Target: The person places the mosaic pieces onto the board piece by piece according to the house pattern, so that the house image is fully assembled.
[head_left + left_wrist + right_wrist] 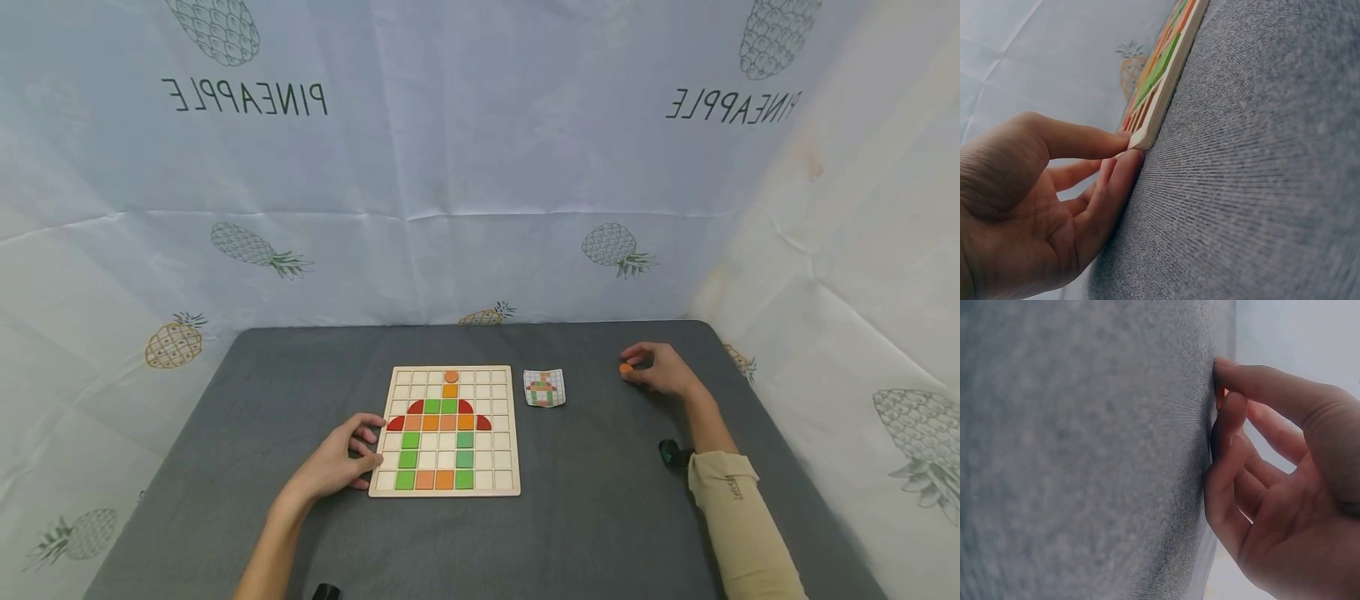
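Observation:
A square wooden grid board (493, 481) lies on the grey table, its cells partly filled with green, orange and red flat pieces. My left hand (333, 461) holds the board's left side; in the left wrist view its thumb is on the rim and the fingertips touch the edge near a corner. Toward the table's far right, my right hand (662, 370) pinches a small orange piece (626, 368) between thumb and fingers, low over the cloth. In the right wrist view only an orange sliver (1220, 399) of it shows, the rest hidden by the fingers.
A small paper card (544, 388) with a printed coloured pattern lies just right of the board. Dark wrist gear (674, 454) sits by the right cuff. Behind the table (585, 500) hangs a pale curtain (480, 150) with pineapple prints.

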A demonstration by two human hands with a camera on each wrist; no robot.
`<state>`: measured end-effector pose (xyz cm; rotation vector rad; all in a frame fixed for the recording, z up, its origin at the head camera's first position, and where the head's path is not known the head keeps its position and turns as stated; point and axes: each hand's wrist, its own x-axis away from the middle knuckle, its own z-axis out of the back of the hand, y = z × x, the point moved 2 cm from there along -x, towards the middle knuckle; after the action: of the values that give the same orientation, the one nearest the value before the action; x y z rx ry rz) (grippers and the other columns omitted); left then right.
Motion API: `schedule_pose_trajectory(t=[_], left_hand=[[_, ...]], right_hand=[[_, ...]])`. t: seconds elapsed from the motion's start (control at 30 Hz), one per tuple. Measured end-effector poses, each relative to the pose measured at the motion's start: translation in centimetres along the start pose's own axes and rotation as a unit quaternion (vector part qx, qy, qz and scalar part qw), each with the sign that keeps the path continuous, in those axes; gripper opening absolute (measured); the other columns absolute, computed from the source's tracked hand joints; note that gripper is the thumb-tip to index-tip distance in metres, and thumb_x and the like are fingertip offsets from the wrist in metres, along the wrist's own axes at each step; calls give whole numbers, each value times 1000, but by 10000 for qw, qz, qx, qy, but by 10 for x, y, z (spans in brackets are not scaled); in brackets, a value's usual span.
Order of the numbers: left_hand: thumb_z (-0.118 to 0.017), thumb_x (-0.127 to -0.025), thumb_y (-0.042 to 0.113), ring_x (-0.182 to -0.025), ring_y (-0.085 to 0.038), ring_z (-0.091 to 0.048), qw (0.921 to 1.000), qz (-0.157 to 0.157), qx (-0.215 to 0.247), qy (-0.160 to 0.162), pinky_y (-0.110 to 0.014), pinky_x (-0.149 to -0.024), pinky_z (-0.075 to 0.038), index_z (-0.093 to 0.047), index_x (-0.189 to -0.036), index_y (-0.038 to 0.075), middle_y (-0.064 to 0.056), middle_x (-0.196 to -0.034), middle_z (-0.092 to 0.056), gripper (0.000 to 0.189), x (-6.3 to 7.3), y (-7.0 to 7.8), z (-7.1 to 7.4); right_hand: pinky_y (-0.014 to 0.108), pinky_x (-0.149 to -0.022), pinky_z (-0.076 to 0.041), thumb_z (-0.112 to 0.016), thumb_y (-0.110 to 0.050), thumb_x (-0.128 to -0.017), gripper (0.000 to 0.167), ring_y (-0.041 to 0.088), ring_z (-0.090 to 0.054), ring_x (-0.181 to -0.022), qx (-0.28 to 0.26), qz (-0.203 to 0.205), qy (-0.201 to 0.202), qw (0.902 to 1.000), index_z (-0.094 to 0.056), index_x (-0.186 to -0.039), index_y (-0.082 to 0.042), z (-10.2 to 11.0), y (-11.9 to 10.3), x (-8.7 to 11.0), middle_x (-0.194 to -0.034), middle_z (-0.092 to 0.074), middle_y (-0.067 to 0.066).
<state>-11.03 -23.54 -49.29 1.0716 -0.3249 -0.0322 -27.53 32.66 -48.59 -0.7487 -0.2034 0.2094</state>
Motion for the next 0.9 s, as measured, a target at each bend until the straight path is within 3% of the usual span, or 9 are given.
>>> schedule_pose_trajectory(t=[0.17,0.33,0.47,0.63,0.9], left_hand=[[-74,-97,4,-97,-23,-57,10000,28,14,2,-36,-62,-64,-52,-149,3,-17,-122,-50,56,0,0,0],[-74,-97,4,-97,-24,-57,10000,46,32,-1,-37,-62,-64,-52,-148,3,-17,-122,-50,56,0,0,0],[-74,-97,3,-97,-24,-57,10000,29,42,0,-36,-61,-64,-52,-148,3,-17,-121,-50,56,0,1,0],[-74,-97,4,-97,-24,-56,10000,14,54,-17,-37,-62,-64,-52,-148,3,-17,-122,-49,55,0,0,0],[-74,-98,4,-98,-24,-56,10000,-2,84,-12,-36,-61,-64,-52,-149,3,-17,-122,-49,55,0,-1,0]], right_hand=[[31,-64,-57,-80,-19,-100,43,10,-67,-81,29,52,129,9999,-67,-134,4,-3,-2,-1,-121,-73,28],[30,-70,-57,-81,-20,-99,42,15,-71,-84,61,268,331,9991,-70,-132,3,-12,-15,-4,-118,-77,26],[31,-74,-55,-82,-21,-98,41,19,-71,-88,168,578,461,9971,-71,-130,2,-21,-34,-8,-117,-78,24],[28,-63,-53,-82,-20,-99,41,18,-65,-67,-28,797,457,9958,-71,-130,2,-32,-63,-12,-120,-77,25],[29,-61,-50,-81,-17,-98,38,14,-58,-65,-268,1358,210,9902,-71,-129,3,-61,-113,-20,-118,-76,22]])
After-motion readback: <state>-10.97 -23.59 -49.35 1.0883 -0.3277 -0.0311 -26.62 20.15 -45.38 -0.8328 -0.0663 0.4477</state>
